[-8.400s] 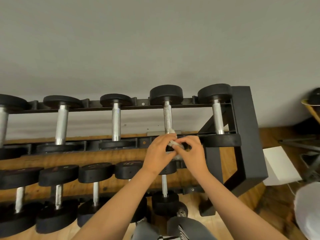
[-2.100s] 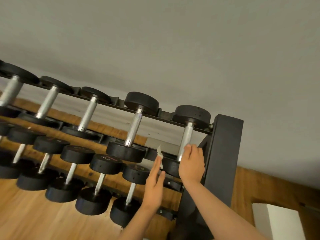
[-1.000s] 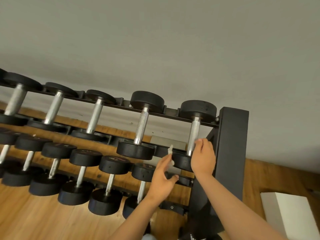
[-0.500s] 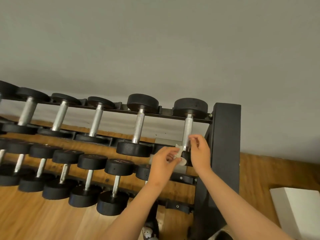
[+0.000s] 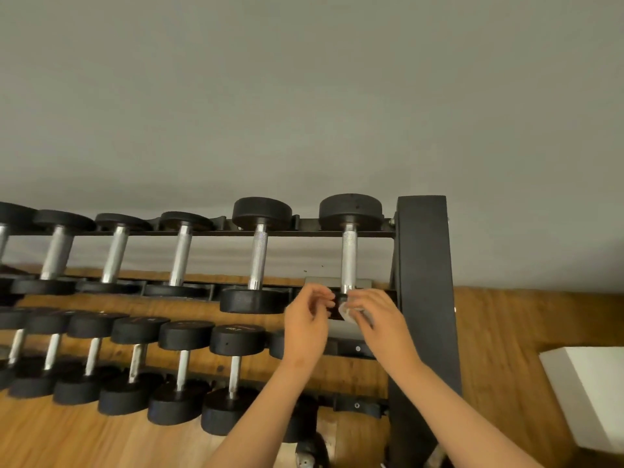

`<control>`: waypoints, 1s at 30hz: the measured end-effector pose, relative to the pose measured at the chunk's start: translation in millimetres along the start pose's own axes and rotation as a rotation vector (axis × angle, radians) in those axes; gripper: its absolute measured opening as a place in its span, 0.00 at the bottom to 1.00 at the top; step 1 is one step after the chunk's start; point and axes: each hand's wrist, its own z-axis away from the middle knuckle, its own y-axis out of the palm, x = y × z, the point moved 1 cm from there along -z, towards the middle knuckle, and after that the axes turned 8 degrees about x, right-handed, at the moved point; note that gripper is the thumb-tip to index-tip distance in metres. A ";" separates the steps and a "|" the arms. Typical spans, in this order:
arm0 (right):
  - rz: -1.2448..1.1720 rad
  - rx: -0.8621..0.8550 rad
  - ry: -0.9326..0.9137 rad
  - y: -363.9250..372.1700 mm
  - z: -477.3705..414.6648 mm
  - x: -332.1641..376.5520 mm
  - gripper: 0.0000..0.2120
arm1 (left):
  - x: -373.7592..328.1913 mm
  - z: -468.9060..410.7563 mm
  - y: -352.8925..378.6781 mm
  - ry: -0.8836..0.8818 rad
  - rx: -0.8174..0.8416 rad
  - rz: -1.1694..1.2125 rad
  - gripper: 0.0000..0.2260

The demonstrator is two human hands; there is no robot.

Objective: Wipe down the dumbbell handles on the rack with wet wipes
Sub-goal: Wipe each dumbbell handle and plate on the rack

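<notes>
Both forearms reach up, right hand [image 5: 378,320] pinching a wipe [image 5: 347,311], left hand [image 5: 305,319] just beside, loosely curled, seemingly empty.

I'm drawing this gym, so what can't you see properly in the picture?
All in the head view:
Rightmost top dumbbell: its near end is mostly hidden behind the left hand and right hand.
Wet wipe: mostly covered by the right hand; whether the left hand touches it is unclear.
Lower-row dumbbell labels: too blurred to read.
White box: cut off by the right edge.
</notes>
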 end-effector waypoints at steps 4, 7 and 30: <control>-0.173 -0.152 0.115 0.5 7.1 -2.2 0.12 | 8.2 -15.8 6.3 -0.084 -0.205 -0.046 0.09; -0.210 -0.237 0.279 -1.0 6.8 -6.5 0.12 | 13.6 -34.1 29.9 -0.153 -0.123 -0.038 0.08; -0.687 0.006 0.674 23.8 21.0 -56.5 0.25 | 32.1 -39.7 56.9 -0.066 -0.273 -0.333 0.02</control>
